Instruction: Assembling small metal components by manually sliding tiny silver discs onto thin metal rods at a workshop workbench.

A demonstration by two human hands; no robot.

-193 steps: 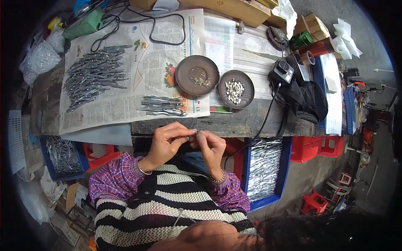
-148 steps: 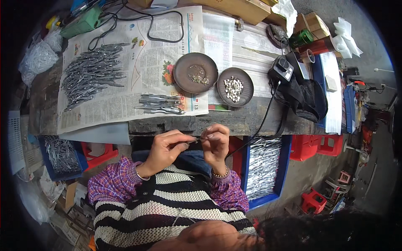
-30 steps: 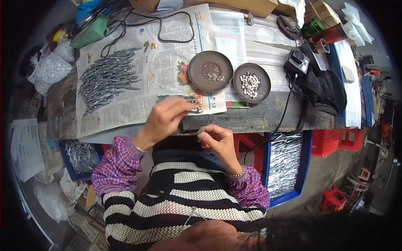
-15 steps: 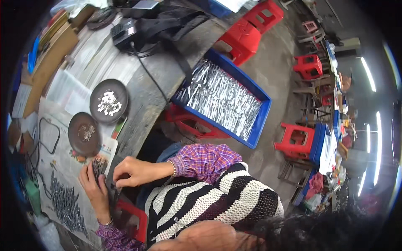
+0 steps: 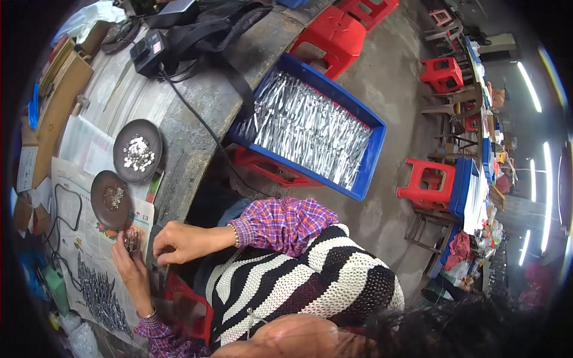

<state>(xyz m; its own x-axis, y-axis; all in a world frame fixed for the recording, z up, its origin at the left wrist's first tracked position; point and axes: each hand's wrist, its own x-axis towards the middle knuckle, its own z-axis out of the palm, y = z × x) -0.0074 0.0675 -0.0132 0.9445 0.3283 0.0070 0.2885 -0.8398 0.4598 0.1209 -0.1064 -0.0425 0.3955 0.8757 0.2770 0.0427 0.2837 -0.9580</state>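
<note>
On a newspaper-covered bench at the left, my left hand has its fingers and thumb around a small cluster of slim metal pieces. Close to its right side is my right hand, palm down, with fingers curled into a pinch; whatever lies between the fingertips is hidden. A heap of similar dark metal pieces lies on the newspaper near my left wrist. Beyond my left hand stands a brown dish with a few tiny brassy parts, and behind it a second brown dish holding small shiny silvery bits.
A blue crate full of silvery metal parts rests on a red stool right of the bench. A black cable runs from a black box over the bench edge. More red stools stand farther back. Cardboard lines the left side.
The whole view has shifted a little, moving the dishes and crate leftward in the picture. Both hands stay by the metal pieces, the right one slightly closer to the left.
</note>
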